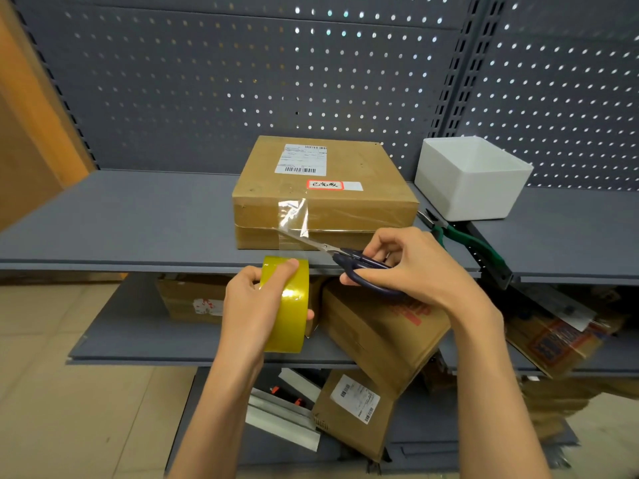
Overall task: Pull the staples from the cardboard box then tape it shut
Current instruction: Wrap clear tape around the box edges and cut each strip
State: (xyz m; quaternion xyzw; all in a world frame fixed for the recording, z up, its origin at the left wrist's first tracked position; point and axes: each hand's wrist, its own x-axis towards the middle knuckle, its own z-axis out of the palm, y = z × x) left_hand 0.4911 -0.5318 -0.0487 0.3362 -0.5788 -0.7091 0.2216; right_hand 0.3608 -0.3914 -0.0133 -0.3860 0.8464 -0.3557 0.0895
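A flat cardboard box (321,191) with a shipping label and a red-edged sticker lies on the grey shelf (138,223). A strip of clear tape (294,216) runs down its front face and stretches toward the yellow tape roll (288,305), which my left hand (247,305) grips below the shelf edge. My right hand (411,267) holds dark-handled scissors (349,257), and their blades reach the tape strip at the box's lower front. No staples are visible.
Green-handled pliers (463,240) lie on the shelf right of the box, next to a white open bin (473,181). A pegboard wall (242,81) stands behind. Lower shelves hold several cardboard parcels (377,333).
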